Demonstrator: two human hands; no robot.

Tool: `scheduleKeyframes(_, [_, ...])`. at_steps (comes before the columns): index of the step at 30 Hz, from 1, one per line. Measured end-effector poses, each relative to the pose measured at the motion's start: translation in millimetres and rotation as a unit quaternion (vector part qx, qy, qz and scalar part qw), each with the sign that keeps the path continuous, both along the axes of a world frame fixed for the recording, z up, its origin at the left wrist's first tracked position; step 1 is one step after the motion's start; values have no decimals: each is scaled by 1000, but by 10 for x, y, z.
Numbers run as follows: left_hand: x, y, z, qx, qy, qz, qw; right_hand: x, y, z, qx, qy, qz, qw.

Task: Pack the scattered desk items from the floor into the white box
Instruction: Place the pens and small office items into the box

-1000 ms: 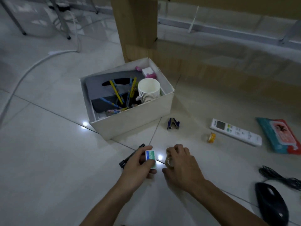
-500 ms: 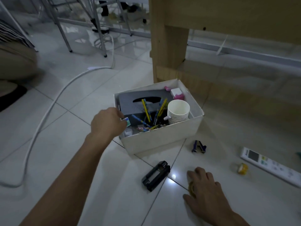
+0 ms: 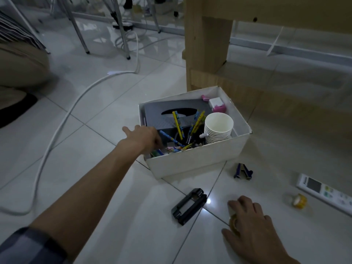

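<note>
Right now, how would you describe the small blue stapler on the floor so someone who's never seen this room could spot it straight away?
Find the white box on the tiled floor below the wooden desk leg. Just off the box's near right corner lies the blue stapler, on the bare tile. It is dark blue with its two arms splayed open, unlike the flat black hole punch nearer the camera and the long white remote to its right.

Looking like an office floor: glossy white tiles (image 3: 80, 168) are reflecting the lights, a wooden desk leg (image 3: 206, 44) is standing right behind the white box (image 3: 194, 162), metal chair legs (image 3: 122, 35) and a power strip (image 3: 122, 25) are sitting farther behind it.
</note>
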State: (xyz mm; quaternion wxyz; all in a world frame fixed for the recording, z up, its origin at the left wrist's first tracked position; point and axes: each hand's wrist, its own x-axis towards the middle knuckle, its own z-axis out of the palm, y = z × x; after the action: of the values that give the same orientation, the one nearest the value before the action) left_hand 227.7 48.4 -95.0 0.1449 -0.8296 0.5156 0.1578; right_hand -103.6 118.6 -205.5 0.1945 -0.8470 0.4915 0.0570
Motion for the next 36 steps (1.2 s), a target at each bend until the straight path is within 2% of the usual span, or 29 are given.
scheduleKeyframes(4, [-38,-65,-27,52,-69,-12,996,26,-61,-29,-7,-14,-10,1000])
scheduleKeyframes(10, [-77,15,-179,-20,-149,3,989,124,-137,-62,-16,-34,-7,999])
scheduleKeyframes(15, [-27,27,-290,-101,-113,10,988,101,-102,-102,-27,-40,-19,999])
scheduleKeyframes(21, [49,59,-302,-167,-116,6,979,132,-69,-70,-26,-30,-8,999])
scheduleKeyframes(26, [115,46,-249,-81,-11,5,997,67,-24,-62,-25,-22,4,999])
scheduleKeyframes(28, [68,43,-252,-78,-31,14,996,19,-5,-71,-24,-20,6,1000])
scheduleKeyframes(32, [-51,34,-276,-131,-102,27,986,-3,10,-78,-28,-17,13,999])
scheduleKeyframes(36, [43,48,-224,-116,-64,-7,991,-7,6,-73,-28,-22,21,999])
